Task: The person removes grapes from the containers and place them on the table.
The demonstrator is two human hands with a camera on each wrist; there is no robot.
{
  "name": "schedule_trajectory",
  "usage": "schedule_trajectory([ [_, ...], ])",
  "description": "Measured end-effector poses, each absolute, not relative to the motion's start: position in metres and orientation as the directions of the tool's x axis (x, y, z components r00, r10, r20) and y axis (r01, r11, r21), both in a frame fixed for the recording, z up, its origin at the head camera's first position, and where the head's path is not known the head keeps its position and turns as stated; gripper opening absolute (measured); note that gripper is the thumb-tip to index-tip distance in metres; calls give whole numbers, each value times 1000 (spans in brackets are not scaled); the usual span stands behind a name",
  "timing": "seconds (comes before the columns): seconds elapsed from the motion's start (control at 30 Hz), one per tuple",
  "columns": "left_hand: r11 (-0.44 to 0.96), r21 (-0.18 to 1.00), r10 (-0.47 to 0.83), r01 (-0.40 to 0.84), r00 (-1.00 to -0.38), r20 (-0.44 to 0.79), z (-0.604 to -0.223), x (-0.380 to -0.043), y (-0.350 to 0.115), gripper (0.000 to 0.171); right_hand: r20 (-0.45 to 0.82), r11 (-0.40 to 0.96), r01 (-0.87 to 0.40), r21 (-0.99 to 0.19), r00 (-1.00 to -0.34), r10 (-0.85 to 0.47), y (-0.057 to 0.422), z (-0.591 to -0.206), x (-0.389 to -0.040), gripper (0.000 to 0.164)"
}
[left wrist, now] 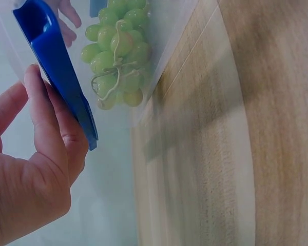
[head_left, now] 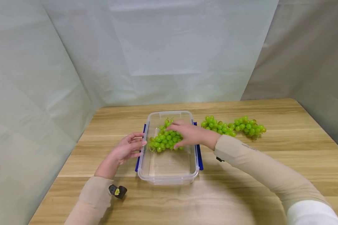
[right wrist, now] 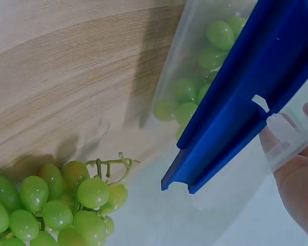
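Loose left hand (head_left: 127, 147) touches container (head_left: 168, 179) at 9 o'clock; whether right hand (head_left: 188, 133) grips grapes (head_left: 162, 142) is unclear; pressing could detach some.

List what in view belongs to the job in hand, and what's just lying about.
Job:
box
grapes inside it
left hand, at the box
right hand, at the grapes

Lying about, though possibly part of it:
bunch nearer the box
bunch farther right

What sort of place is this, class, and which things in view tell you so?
Probably a makeshift indoor recording booth: pale sheeting hangs behind and beside the wooden table, and a small black device sits at the cuff of the left sleeve.
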State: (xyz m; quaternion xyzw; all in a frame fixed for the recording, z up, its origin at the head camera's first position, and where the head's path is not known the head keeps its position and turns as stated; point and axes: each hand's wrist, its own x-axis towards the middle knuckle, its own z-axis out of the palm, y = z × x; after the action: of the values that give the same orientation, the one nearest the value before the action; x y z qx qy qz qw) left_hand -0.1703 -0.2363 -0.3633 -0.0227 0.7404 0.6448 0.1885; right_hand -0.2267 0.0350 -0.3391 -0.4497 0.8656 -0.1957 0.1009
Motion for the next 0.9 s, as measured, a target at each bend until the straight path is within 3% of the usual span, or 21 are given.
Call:
schedule_trajectory([
  [0.9,170,945,201,-278,-930,-309,-364,-169,-235,60,-100,570,-713,-408,-585,-805,8,-349,-235,70],
])
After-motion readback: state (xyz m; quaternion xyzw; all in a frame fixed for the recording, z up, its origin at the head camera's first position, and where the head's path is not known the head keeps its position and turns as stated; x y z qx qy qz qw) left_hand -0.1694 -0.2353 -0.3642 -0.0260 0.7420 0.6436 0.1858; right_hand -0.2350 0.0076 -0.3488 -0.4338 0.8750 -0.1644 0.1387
